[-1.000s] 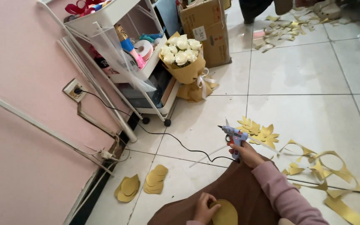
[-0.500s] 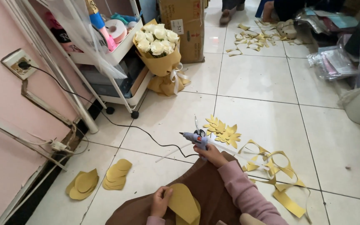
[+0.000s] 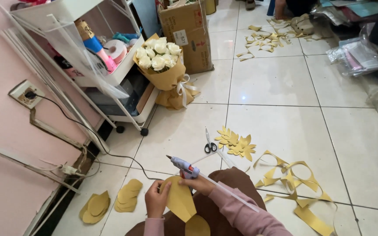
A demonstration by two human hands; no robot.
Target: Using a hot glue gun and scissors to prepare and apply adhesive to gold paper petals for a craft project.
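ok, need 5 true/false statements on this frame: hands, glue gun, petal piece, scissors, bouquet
1. The right hand holds the glue gun. True.
2. The left hand holds the scissors. False: the scissors lie on the floor tiles; the left hand grips the yellow paper petal.
3. The glue gun's cord runs to the wall socket. True.
4. The bouquet of white roses lies in the person's lap. False: it leans against the white cart, by the cardboard box.
5. Two stacks of yellow petals lie on the floor left of the person. True.
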